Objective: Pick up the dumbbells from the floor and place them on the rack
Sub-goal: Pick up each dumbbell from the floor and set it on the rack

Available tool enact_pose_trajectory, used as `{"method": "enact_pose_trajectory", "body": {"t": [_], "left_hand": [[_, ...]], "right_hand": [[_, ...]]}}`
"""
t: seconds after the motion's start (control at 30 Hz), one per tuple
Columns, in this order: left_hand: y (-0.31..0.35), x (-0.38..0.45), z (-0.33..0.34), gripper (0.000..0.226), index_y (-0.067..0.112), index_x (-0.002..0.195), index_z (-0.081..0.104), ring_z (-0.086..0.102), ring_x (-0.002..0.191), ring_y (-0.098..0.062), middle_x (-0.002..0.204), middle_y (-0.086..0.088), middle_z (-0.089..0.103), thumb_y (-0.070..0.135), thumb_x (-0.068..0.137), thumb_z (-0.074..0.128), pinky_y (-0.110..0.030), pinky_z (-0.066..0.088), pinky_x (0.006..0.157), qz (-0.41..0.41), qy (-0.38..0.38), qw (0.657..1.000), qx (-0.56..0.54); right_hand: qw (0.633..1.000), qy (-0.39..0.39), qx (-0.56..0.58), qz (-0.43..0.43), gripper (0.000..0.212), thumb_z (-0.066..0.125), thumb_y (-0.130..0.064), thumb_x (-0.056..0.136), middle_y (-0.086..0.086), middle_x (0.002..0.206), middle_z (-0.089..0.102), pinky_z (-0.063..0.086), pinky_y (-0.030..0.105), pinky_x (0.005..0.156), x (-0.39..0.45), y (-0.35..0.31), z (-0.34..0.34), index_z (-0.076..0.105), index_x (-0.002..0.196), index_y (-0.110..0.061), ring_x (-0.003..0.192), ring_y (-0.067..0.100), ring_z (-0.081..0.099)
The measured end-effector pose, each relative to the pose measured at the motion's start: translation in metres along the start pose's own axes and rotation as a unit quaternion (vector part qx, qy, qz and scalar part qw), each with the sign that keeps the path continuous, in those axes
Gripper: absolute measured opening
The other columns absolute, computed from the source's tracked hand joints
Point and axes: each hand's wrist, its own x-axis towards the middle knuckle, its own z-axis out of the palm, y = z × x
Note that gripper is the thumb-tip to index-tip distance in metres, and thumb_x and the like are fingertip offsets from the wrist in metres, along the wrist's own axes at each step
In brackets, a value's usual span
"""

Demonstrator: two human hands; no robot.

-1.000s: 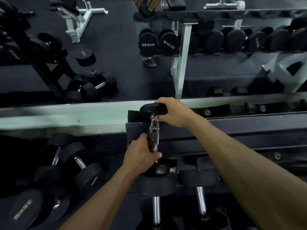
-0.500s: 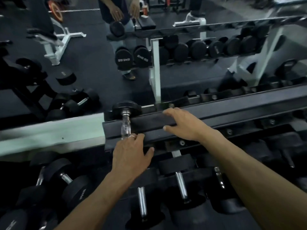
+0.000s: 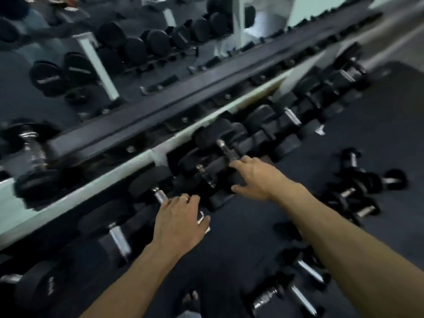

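Both hands are hanging empty, left hand (image 3: 181, 220) fingers loosely spread, right hand (image 3: 254, 177) fingers splayed over the rack (image 3: 137, 125); loose dumbbells (image 3: 358, 193) are lying on the floor (image 3: 390, 125) rightward, risking a stubbed toe or hasty, slipping grab

Two bare forearms without sleeves, a thin ring (image 3: 185, 198) on the left hand (image 3: 180, 222)
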Motion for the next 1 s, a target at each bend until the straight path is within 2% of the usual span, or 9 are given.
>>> {"method": "enact_pose_trajectory", "body": {"t": [0.1, 0.23, 0.5, 0.77, 0.93, 1.0], "left_hand": [[0.041, 0.000, 0.030, 0.044, 0.024, 0.117, 0.058, 0.059, 0.104, -0.018, 0.109, 0.004, 0.062, 0.055, 0.088, 0.049, -0.033, 0.041, 0.093, 0.068, -0.037, 0.997, -0.010], [0.085, 0.002, 0.089, 0.049, 0.023, 0.126, 0.054, 0.056, 0.113, -0.018, 0.118, 0.005, 0.059, 0.055, 0.090, 0.047, -0.032, 0.040, 0.096, 0.131, -0.102, 0.986, -0.014], [0.153, -0.021, 0.252, 0.050, 0.023, 0.127, 0.053, 0.054, 0.112, -0.017, 0.119, 0.003, 0.057, 0.056, 0.089, 0.049, -0.033, 0.042, 0.093, 0.195, -0.260, 0.946, -0.001], [0.200, -0.051, 0.483, 0.047, 0.023, 0.123, 0.055, 0.058, 0.103, -0.019, 0.111, 0.003, 0.057, 0.054, 0.087, 0.055, -0.035, 0.050, 0.084, 0.178, -0.384, 0.906, -0.017], [0.190, -0.060, 0.622, 0.054, 0.025, 0.132, 0.048, 0.054, 0.113, -0.022, 0.118, -0.001, 0.056, 0.051, 0.086, 0.061, -0.039, 0.049, 0.090, 0.139, -0.392, 0.910, -0.010], [0.181, -0.062, 0.663, 0.058, 0.025, 0.135, 0.045, 0.051, 0.117, -0.023, 0.122, -0.003, 0.054, 0.049, 0.085, 0.063, -0.040, 0.047, 0.094, 0.130, -0.386, 0.913, -0.004]], "right_hand": [[0.998, -0.004, 0.006, 0.056, 0.063, 0.054, -0.044, 0.091, 0.009, 0.138, 0.043, 0.043, 0.045, 0.100, -0.041, 0.047, 0.024, 0.032, 0.145, -0.019, 0.127, 0.032, 0.043], [0.990, -0.015, 0.039, 0.133, 0.063, 0.054, -0.044, 0.091, 0.008, 0.138, 0.043, 0.044, 0.042, 0.099, -0.079, 0.098, 0.083, 0.033, 0.144, -0.019, 0.126, 0.031, 0.044], [0.945, -0.049, 0.156, 0.283, 0.065, 0.056, -0.042, 0.089, 0.007, 0.135, 0.046, 0.044, 0.042, 0.097, -0.162, 0.181, 0.260, 0.032, 0.146, -0.019, 0.125, 0.030, 0.047], [0.895, -0.074, 0.247, 0.364, 0.061, 0.060, -0.040, 0.089, 0.009, 0.131, 0.048, 0.047, 0.042, 0.093, -0.213, 0.254, 0.499, 0.038, 0.141, -0.017, 0.120, 0.031, 0.049], [0.873, -0.039, 0.321, 0.365, 0.066, 0.065, -0.040, 0.085, 0.012, 0.128, 0.051, 0.043, 0.038, 0.098, -0.186, 0.269, 0.633, 0.040, 0.141, -0.017, 0.121, 0.031, 0.051], [0.863, -0.019, 0.344, 0.370, 0.069, 0.067, -0.040, 0.083, 0.011, 0.133, 0.050, 0.042, 0.038, 0.101, -0.172, 0.269, 0.677, 0.039, 0.142, -0.020, 0.124, 0.030, 0.049]]}}
